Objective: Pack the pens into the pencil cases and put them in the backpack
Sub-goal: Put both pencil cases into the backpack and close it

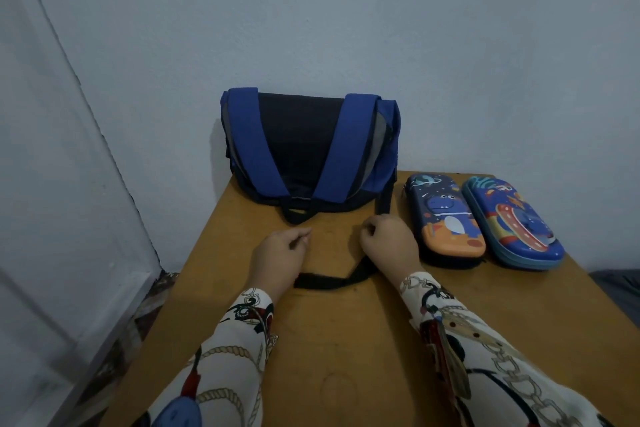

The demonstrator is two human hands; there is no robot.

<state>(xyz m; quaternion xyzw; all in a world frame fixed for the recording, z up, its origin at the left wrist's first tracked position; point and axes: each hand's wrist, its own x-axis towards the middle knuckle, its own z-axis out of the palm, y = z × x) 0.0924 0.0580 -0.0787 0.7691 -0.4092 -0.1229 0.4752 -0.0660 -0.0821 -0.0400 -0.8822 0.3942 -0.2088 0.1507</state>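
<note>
1. Left hand [281, 250] is resting on the table [346, 340] just in front of the backpack, fingers loosely curled, holding nothing I can make out.
2. Right hand [388, 241] is sitting on the black strap [329, 280], fingers curled. Whether they're actually pinching the webbing or just lying over it, can't tell.
3. Strap is running from the backpack's right side, under the right hand, then looping back across the table between the two wrists. Soft, limp webbing; it's going to drag and snag, not a good pull point.
4. Backpack [308, 149] is leaning against the wall at the table's far edge, blue shoulder straps facing the camera. Fabric looks soft and slack, so it's likely collapsing when lifted. Best bet: take the top loop handle [299, 211] nearest the hands, hold the mouth open with the other hand. Zip opening isn't showing from here.
5. Two pencil cases are lying side by side to the right of the backpack, touching or nearly: dinosaur case [446, 215] just beside the right hand, car case [512, 222] beyond it. Both appear zipped. Moulded hard shells, looking stiff, light, a bit slick; grip across the short width.
6. No pens in view.
</note>
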